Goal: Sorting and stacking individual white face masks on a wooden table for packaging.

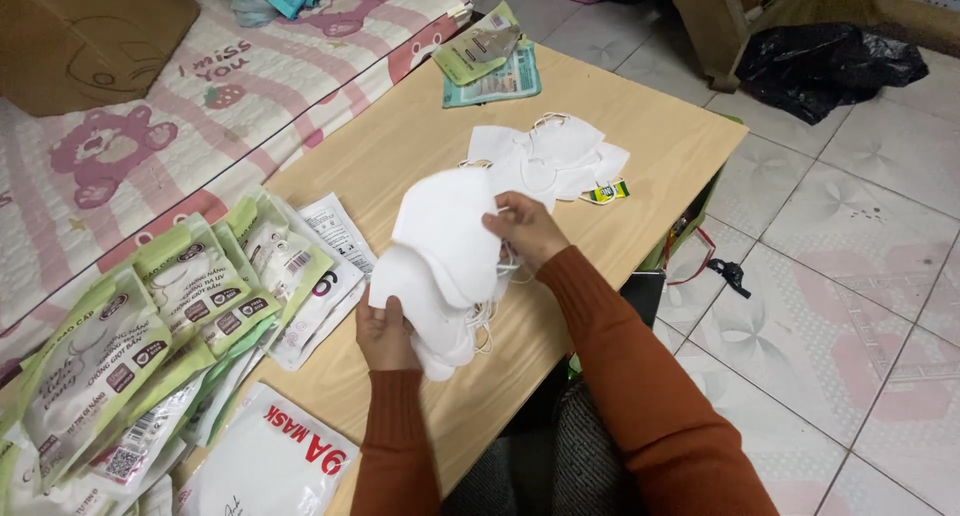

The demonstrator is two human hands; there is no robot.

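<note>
Masks fill both my hands: a stack of white face masks (pixel 440 266) sits at the centre of the frame, just above the light wooden bench (pixel 420 136). My left hand (pixel 385 334) grips the lower edge of the stack, its fingers closed under the bottom masks, thumb on top. My right hand (pixel 522 228) pinches the right side of the top mask, fingers narrow and curled around its edge, with thin white ear loops dangling just below. Both my sleeves are rust-orange. Beyond my right hand, toward the upper middle of the frame, a loose pile of white masks (pixel 548 156) lies flat on the bench, and a small yellow-green tag (pixel 607 191) rests touching its lower right edge. At the far end of the bench sit two flattened green packets (pixel 490 61). At the lower left, a heap of green-and-white mask packets (pixel 170 336) spills across the bench edge, with a large white pouch (pixel 275 466) nearest me. A pink bear-print bedcover (pixel 150 126) fills the upper left, and a black plastic bag (pixel 825 61) lies on the tiled floor (pixel 850 276) at upper right.
</note>
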